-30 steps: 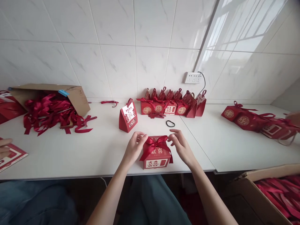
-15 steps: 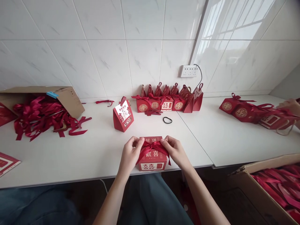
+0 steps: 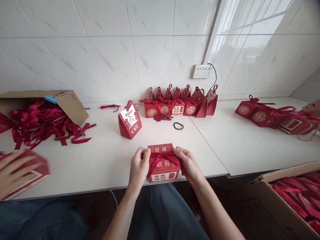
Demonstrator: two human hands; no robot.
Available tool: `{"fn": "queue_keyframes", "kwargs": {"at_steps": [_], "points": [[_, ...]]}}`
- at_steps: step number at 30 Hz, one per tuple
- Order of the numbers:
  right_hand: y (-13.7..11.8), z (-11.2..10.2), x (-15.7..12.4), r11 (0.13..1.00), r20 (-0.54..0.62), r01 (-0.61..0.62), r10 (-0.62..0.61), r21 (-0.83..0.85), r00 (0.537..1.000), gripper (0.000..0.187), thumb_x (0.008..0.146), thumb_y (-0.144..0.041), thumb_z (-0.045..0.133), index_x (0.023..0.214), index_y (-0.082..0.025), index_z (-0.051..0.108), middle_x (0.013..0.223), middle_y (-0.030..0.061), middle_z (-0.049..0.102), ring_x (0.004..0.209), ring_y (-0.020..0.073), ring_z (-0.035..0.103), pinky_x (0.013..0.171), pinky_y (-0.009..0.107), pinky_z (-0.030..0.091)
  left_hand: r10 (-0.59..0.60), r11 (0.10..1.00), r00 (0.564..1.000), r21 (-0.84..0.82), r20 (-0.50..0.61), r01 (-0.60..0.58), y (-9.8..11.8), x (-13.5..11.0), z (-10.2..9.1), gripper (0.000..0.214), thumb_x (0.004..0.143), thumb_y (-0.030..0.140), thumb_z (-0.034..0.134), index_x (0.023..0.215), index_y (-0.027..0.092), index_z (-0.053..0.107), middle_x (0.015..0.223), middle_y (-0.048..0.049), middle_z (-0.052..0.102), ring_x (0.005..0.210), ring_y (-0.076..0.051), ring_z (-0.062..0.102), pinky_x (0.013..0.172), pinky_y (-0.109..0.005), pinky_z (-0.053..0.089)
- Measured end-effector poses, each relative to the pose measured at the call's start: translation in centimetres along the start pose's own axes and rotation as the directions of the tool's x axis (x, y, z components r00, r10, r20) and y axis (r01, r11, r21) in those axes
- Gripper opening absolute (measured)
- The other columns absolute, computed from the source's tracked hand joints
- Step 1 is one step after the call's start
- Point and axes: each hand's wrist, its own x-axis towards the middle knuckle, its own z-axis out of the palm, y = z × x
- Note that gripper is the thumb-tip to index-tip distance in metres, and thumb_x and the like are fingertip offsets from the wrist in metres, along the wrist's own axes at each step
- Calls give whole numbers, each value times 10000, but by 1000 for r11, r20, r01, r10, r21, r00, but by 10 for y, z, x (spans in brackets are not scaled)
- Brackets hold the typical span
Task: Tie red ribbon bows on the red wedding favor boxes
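A red gift box (image 3: 163, 164) with gold and white characters sits near the table's front edge. Across its top runs a dark red satin ribbon (image 3: 162, 156), knotted in a bow at the middle. My left hand (image 3: 140, 163) is closed at the box's left side, thumb and fingers pinching the ribbon there. On the opposite side my right hand (image 3: 186, 163) pinches the ribbon's other side, its fingers partly hidden behind the thumb. Behind the box stands a small red tent-shaped box (image 3: 130, 121) with a white printed front and a ribbon loop.
Finished-looking red boxes (image 3: 177, 108) line the wall, with a black hair tie (image 3: 178, 125) before them. Ribbons spill from a carton (image 3: 75, 106) at left; another carton (image 3: 260, 183) holds ribbons at lower right. Co-workers' hands show at left (image 3: 17, 170) and far right.
My hands have shifted slightly outward and down, with the ribbon lying closer to the box. At left, a co-worker's hand has come in over a red box, which has moved rightward.
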Motion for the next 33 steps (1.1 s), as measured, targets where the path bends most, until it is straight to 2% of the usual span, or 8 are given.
{"fn": "queue_keyframes", "kwargs": {"at_steps": [4, 9, 13, 16, 20, 24, 27, 33], "points": [[2, -5, 2, 999, 17, 17, -16, -51, 1000, 481, 672, -529, 710, 570, -195, 379, 544, -51, 405, 503, 86, 366, 517, 222, 332, -10, 999, 1000, -52, 23, 11, -1, 3, -1, 420, 748, 529, 580, 588, 194, 383, 540, 54, 405, 520, -93, 395, 473, -196, 334], [-2, -18, -6, 938, -16, 153, -166, -313, 986, 437, 799, -605, 542, 668, -197, 453, 640, -13, 463, 598, 132, 462, 595, 261, 425, -82, 977, 965, -169, 248, 126, 2, 2, -8, 427, 746, 578, 577, 668, 162, 519, 617, -3, 542, 596, -138, 521, 543, -234, 408], [-3, -33, -15, 832, 26, 356, -381, -425, 924, 515, 750, -679, 551, 1021, -243, 508, 1052, 85, 549, 1020, 239, 542, 834, 356, 478, -42, 993, 985, -102, 169, 60, -1, -2, -14, 430, 801, 576, 510, 673, 165, 517, 650, -12, 568, 604, -132, 525, 542, -229, 407], [-3, -37, -20, 794, 236, 404, -329, -455, 914, 839, 652, -710, 633, 1320, -307, 323, 1413, 127, 352, 1323, 291, 337, 1013, 446, 390, 47, 995, 994, -89, 94, -39, 0, -6, -14, 353, 800, 531, 539, 772, 181, 514, 743, -9, 597, 668, -140, 577, 579, -226, 448], [-4, -32, -24, 772, 389, 404, -221, -490, 895, 1028, 667, -608, 701, 1444, -320, 93, 1506, 131, 179, 1364, 282, 286, 1070, 473, 333, 48, 992, 980, -124, 193, -24, 4, -12, -10, 386, 767, 484, 598, 1014, 202, 505, 1078, -71, 608, 858, -191, 638, 680, -268, 512], [0, -30, -24, 744, 368, 390, -207, -542, 906, 1011, 720, -451, 719, 1464, -307, 50, 1498, 130, 179, 1335, 273, 340, 1046, 442, 385, -1, 990, 982, -136, 188, 27, 2, -15, -8, 395, 732, 459, 639, 1004, 206, 507, 1126, -83, 606, 880, -203, 642, 679, -271, 519], [3, -32, -22, 782, 348, 364, -201, -506, 916, 988, 707, -425, 737, 1456, -303, 103, 1497, 121, 187, 1327, 280, 353, 1023, 417, 422, -2, 981, 980, -188, 198, 40, -4, -16, -10, 373, 729, 472, 636, 950, 190, 532, 1034, -78, 638, 874, -214, 638, 699, -283, 511], [7, -35, -20, 827, 349, 351, -203, -438, 915, 990, 684, -401, 766, 1447, -307, 144, 1491, 103, 200, 1301, 268, 391, 1028, 383, 422, 42, 982, 973, -191, 226, 2, -11, -19, -16, 323, 758, 480, 616, 698, 172, 536, 886, -56, 626, 849, -205, 592, 686, -250, 455]]}}
